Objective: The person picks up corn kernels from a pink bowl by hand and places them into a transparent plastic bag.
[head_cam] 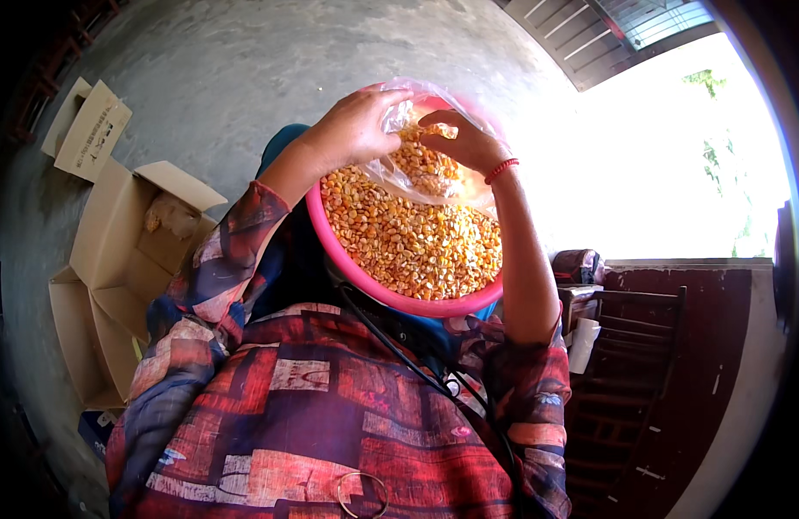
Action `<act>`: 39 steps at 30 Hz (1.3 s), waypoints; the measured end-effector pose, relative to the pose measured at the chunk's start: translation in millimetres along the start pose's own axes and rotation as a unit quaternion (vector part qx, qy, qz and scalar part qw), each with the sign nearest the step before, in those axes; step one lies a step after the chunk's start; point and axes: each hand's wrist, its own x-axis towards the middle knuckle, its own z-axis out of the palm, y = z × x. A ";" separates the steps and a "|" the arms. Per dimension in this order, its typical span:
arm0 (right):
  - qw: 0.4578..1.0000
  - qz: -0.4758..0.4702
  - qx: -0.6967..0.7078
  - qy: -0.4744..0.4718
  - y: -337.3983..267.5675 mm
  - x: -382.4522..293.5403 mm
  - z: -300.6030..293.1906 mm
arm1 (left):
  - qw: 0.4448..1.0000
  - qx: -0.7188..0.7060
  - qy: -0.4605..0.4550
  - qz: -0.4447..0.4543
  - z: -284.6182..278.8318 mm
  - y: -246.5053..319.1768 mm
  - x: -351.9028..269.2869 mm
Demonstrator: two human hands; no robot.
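Observation:
A pink basin (399, 302) full of loose yellow-orange corn kernels (406, 246) sits in front of my body, at lap height. Over its far half lies a clear plastic bag (394, 176) with more kernels (427, 161) inside. My left hand (364, 126) grips the bag's mouth on the left, its thumb and fingers pinching the film. At the bag's opening, my right hand (467, 144) curls its fingers around some kernels. A red beaded bracelet (501, 170) circles my right wrist. The far rim of the basin is partly hidden behind the bag and my hands.
Opened cardboard boxes (117, 240) stand on the concrete floor (257, 58) to the left, one with a plastic bag (172, 215) inside. At right are a dark wooden chair (633, 344), a white roll (584, 345) and a dark red bag (576, 266), beside a bright doorway.

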 end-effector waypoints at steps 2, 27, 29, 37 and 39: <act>1.000 0.005 0.029 -0.006 6.4 3.5 -1.7 | 1.000 0.014 0.016 0.007 0.3 -5.5 3.3; 0.813 0.079 0.572 0.078 79.2 -18.9 -6.1 | 0.995 0.003 0.098 -0.002 47.0 -17.8 12.6; 0.813 0.050 0.578 0.049 77.5 -28.7 -16.1 | 0.992 0.014 0.127 0.005 51.1 -21.3 13.2; 0.964 -0.183 0.195 -0.006 -45.5 -65.9 14.7 | 0.986 -0.020 0.162 0.022 45.4 -19.2 14.3; 0.957 -0.277 0.073 0.053 -59.5 -59.0 49.3 | 0.984 -0.050 0.168 0.027 46.2 -17.7 16.0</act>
